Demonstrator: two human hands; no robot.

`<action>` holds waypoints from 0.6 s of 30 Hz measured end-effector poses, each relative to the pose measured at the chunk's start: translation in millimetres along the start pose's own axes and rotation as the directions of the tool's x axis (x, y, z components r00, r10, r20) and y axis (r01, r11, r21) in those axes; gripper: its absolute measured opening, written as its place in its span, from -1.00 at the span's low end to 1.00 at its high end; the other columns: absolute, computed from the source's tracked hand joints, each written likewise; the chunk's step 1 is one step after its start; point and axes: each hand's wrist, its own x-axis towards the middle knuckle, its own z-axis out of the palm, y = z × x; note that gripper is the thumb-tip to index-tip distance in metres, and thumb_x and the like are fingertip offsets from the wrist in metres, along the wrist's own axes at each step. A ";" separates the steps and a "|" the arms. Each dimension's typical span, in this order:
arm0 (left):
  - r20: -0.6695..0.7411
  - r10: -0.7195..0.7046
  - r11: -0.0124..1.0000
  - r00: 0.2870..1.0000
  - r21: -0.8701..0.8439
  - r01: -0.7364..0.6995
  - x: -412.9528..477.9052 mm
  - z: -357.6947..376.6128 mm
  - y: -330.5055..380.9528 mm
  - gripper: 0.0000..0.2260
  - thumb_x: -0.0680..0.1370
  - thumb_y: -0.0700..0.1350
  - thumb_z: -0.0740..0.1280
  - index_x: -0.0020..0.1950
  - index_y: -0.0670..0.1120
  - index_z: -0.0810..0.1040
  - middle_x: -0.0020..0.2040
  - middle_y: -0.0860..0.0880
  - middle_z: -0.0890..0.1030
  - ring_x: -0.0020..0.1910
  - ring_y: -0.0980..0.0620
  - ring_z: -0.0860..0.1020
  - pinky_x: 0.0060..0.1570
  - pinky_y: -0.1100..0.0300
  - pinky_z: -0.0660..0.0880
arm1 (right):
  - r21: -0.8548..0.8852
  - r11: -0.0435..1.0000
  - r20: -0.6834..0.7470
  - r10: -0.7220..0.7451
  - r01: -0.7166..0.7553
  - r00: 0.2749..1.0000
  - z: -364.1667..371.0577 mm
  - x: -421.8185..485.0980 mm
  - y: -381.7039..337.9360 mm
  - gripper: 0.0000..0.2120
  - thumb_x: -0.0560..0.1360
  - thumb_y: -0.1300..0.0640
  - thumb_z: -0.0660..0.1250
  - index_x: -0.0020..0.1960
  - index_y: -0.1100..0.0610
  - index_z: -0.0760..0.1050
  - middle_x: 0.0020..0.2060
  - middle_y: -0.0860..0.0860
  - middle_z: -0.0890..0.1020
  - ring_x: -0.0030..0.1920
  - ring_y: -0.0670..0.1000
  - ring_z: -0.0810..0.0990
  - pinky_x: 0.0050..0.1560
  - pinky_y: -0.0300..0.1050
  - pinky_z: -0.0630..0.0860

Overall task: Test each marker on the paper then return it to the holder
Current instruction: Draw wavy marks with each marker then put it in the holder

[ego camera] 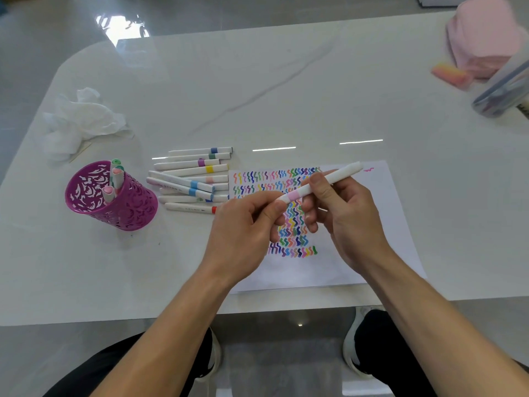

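In the head view a pink-banded marker [337, 176] slants above the scribbled paper [386, 213]; the right hand [343, 213] curls its grip round the barrel, and the left hand [246, 224] pinches the banded end. It looks light, stiff and slick, so it is probably best held mid-barrel.

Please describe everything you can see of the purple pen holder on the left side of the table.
The purple cylindrical pen holder, with leaf-like cut-outs through its wall, looks like painted metal or plastic. It stands on its base on the white marble-look table, left of loose white markers and near a crumpled white tissue. A few capped markers stand inside, green and pink ends up. The left hand and right hand, holding a pink-banded white marker, do not touch it.
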 end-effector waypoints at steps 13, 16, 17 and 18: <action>0.000 0.028 0.994 1.000 0.106 -0.028 -1.0 0.4 -3.0 -0.88 0.63 -0.10 0.34 0.06 0.02 0.68 -0.35 0.13 0.57 -0.41 0.17 0.54 -0.37 0.36 0.50 | 0.008 1.000 -0.011 -0.005 0.006 1.000 6.1 -5.5 2.8 -0.80 0.58 0.00 0.36 -0.13 0.05 0.68 -0.31 0.13 0.67 -0.34 0.09 0.65 -0.32 -0.09 0.60; -0.013 0.035 0.996 0.999 0.079 -0.034 0.3 -6.2 0.6 -0.87 0.62 -0.04 0.35 0.05 -0.01 0.69 -0.36 0.11 0.57 -0.41 0.13 0.55 -0.37 0.27 0.53 | 0.010 1.000 0.019 0.024 -0.024 1.000 5.3 -2.9 0.5 -0.70 0.57 -0.05 0.35 -0.04 0.20 0.66 -0.28 0.13 0.69 -0.31 0.08 0.66 -0.26 -0.08 0.62; -0.030 0.038 0.998 0.999 0.049 -0.036 1.6 -8.3 2.4 -0.88 0.62 -0.03 0.36 0.04 0.00 0.68 -0.35 0.09 0.59 -0.40 0.13 0.56 -0.36 0.23 0.55 | 0.005 0.999 0.033 0.032 -0.032 0.999 5.5 -1.4 -0.8 -0.66 0.58 -0.06 0.35 -0.01 0.23 0.66 -0.27 0.13 0.68 -0.30 0.09 0.65 -0.25 -0.08 0.62; -0.055 0.036 0.999 0.998 0.012 -0.036 3.0 -11.0 4.0 -0.89 0.61 -0.03 0.37 0.03 -0.01 0.68 -0.33 0.06 0.60 -0.40 0.12 0.57 -0.35 0.21 0.56 | -0.003 0.999 0.045 0.042 -0.042 0.998 6.3 -0.3 -1.9 -0.62 0.58 -0.08 0.35 0.00 0.26 0.65 -0.26 0.13 0.68 -0.29 0.09 0.65 -0.25 -0.08 0.62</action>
